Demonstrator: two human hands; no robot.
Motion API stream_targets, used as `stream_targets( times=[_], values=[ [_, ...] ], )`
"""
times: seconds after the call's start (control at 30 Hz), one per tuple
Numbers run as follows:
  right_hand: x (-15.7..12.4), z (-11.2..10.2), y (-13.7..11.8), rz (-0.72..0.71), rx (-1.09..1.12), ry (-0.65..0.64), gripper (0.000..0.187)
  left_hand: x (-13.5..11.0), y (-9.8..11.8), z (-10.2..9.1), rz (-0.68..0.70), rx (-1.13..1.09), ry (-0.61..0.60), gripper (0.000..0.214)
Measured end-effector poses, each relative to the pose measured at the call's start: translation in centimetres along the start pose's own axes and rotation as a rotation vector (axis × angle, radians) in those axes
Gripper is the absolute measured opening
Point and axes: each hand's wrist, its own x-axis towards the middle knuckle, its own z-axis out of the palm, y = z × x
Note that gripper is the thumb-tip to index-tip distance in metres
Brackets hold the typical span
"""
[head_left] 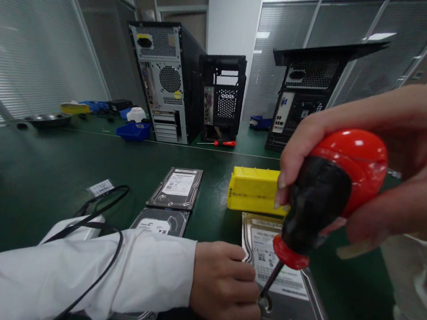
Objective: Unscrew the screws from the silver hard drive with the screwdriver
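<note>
My right hand [409, 167] grips a screwdriver [318, 203] by its bulky red and black handle. The shaft slants down to the round recess on a hard drive [315, 315] lying label up on the table. My left hand [227, 290], in a white sleeve, is closed over the left edge of that drive, close to the screwdriver's tip; its fingertips are hidden. To the left lie two more hard drives, one farther back [177, 188] and one nearer [164, 220], partly covered by my sleeve.
A yellow plastic bin [254, 190] stands just behind the drive. Computer cases [188, 75] line the back of the green table [82, 160], with a second red screwdriver [225, 143] before them. A black cable [111, 194] loops over my left sleeve. Blue bins sit farther back.
</note>
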Motion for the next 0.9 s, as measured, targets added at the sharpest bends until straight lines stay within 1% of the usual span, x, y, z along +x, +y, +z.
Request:
stream_targets(
  times=[0.1,0.2,0.27,0.37,0.47,0.53,0.6,0.67,0.73,0.9],
  values=[
    [0.2,0.2,0.2,-0.037,0.001,0.045,0.060,-0.5,-0.4,0.3,0.000,-0.063,0.010,0.035],
    [0.3,0.6,0.3,-0.082,0.004,0.099,0.058,-1.0,-0.7,0.7,-0.020,-0.083,0.020,0.036],
    [0.3,0.8,0.2,-0.112,0.016,0.106,0.057,-1.2,-0.7,0.8,-0.024,-0.090,0.020,0.037],
    [0.2,0.7,0.1,-0.141,0.048,0.078,0.053,-1.3,-0.5,1.0,-0.052,-0.119,0.009,0.035],
    [0.4,0.3,0.8,-0.125,0.055,0.038,0.046,-1.4,-0.3,1.1,-0.104,-0.152,-0.010,0.035],
    [0.8,-0.1,1.8,-0.213,0.083,-0.009,0.039,-1.3,-0.4,1.1,-0.122,-0.191,-0.011,0.037],
    [1.2,-0.5,3.0,-0.366,0.108,-0.066,0.029,-1.3,-0.5,1.0,-0.129,-0.231,-0.025,0.039],
    [1.5,-0.7,3.8,-0.426,0.090,-0.104,0.028,-1.2,-0.7,0.8,-0.138,-0.253,-0.043,0.042],
    [1.7,-0.8,4.1,-0.408,0.073,-0.115,0.032,-1.1,-0.9,0.6,-0.151,-0.259,-0.066,0.043],
    [1.8,-0.7,4.0,-0.414,0.064,-0.120,0.030,-1.5,-1.0,0.6,-0.155,-0.270,-0.092,0.039]
  ],
)
